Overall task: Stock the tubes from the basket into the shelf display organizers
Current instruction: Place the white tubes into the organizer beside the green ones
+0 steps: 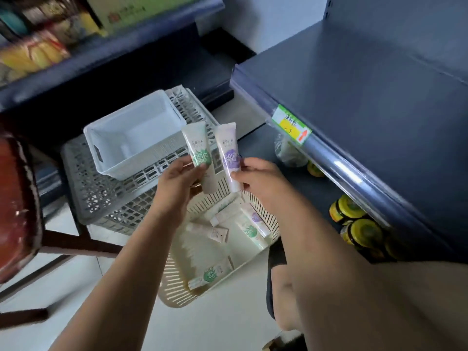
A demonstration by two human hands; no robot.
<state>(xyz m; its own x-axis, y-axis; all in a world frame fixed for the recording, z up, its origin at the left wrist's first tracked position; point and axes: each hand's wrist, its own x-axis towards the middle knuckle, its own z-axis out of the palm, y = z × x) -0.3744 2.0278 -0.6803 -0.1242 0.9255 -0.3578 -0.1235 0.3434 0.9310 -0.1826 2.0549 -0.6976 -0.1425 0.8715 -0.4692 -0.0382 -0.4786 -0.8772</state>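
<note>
Holding two tubes above the basket

Held side by side and nearly touching, a green-printed tube (pixel 200 153) and a purple-printed tube (pixel 229 158) stand roughly upright in the air, flat ends up. They tilt slightly away from each other at the top. The left hand (pixel 177 181) grips the green one around its lower half, fingers curled behind it and thumb at the front. The right hand (pixel 258 176) pinches the purple one at its printed middle between thumb and fingertips.

Directly beneath the hands, a cream slotted basket (pixel 174 297) sits on the pale floor. Several more tubes lie loose in it at mixed angles, among them one with a green print (pixel 210 273) near the front rim and another (pixel 249 230) beside a purple one at the right wall.

Behind the raised tubes, a white plastic bin (pixel 119 163) rests on top of a grey lattice crate (pixel 109 196).

To the right runs a dark blue shelf (pixel 379 97) with a green and yellow price label (pixel 291 124) on its front edge. Yellow-lidded jars (pixel 347 210) stand on the level below it. A reddish chair (pixel 17 198) is at the left edge, and blurred packaged goods (pixel 33 51) fill a shelf at upper left.
</note>
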